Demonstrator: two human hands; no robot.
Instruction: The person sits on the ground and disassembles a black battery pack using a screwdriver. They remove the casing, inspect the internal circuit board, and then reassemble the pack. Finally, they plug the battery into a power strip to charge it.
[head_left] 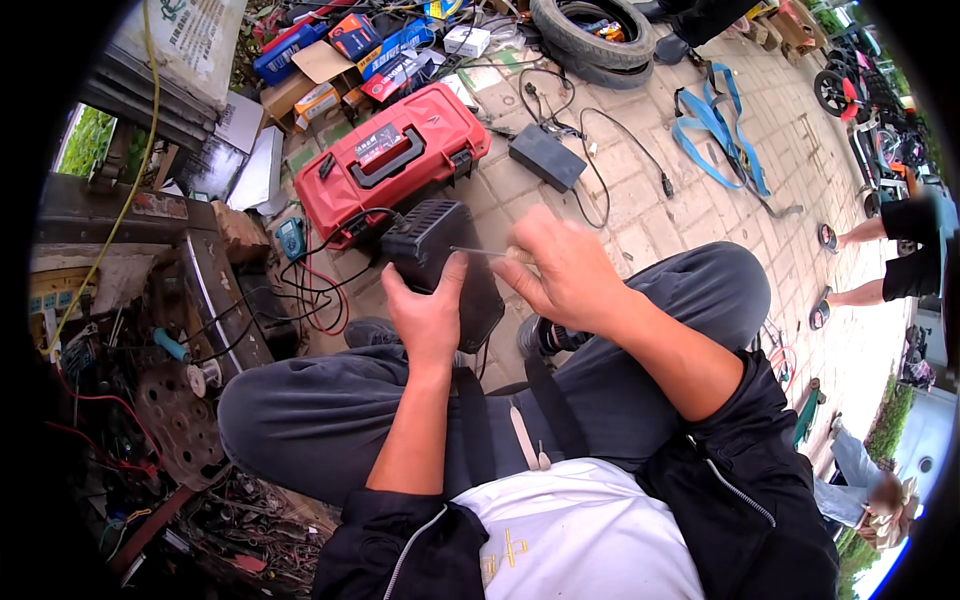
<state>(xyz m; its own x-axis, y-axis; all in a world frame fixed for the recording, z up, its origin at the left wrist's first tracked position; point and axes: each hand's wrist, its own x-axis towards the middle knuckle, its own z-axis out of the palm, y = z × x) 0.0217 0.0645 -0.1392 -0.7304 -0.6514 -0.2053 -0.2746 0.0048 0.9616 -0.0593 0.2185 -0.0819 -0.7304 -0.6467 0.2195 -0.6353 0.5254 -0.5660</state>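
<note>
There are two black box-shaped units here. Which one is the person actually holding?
The ribbed black box over the knees, gripped by the left hand. The flatter black box lies untouched on the paving beside the red plastic case.

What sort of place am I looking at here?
Probably an outdoor roadside repair stall on brick paving: a red tool case, a tyre and tangled wires lie about.

Outdoor paved ground lay in daylight. A red toolbox and tyre sat far; a cluttered bench stood left; grass showed far left.
</note>
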